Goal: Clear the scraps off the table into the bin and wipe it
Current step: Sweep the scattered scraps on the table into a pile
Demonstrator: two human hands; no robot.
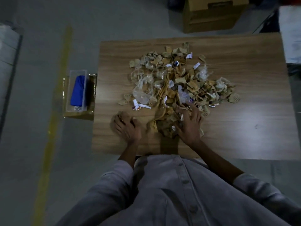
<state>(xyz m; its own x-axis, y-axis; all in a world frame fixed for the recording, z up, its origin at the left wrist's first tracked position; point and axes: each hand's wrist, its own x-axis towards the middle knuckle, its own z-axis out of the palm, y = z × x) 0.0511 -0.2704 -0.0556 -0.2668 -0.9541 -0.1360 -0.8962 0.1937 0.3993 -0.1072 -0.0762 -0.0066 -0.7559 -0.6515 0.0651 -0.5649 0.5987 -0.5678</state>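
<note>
A big heap of scraps (180, 79), torn brown cardboard, clear plastic film and white paper bits, covers the middle of the wooden table (244, 124). My left hand (126, 126) lies near the front left of the table with its fingers curled over a small clump of brown scraps. My right hand (189, 123) rests with spread fingers on the near edge of the heap, over cardboard pieces. A blue cloth (78, 90) lies in a clear plastic tray (70, 88) on a low box left of the table.
A cardboard box (211, 15) stands on the floor behind the table. A yellow floor line (53, 111) runs along the left. A white object (290, 35) overlaps the table's far right corner. A grey rack (8, 51) sits at far left.
</note>
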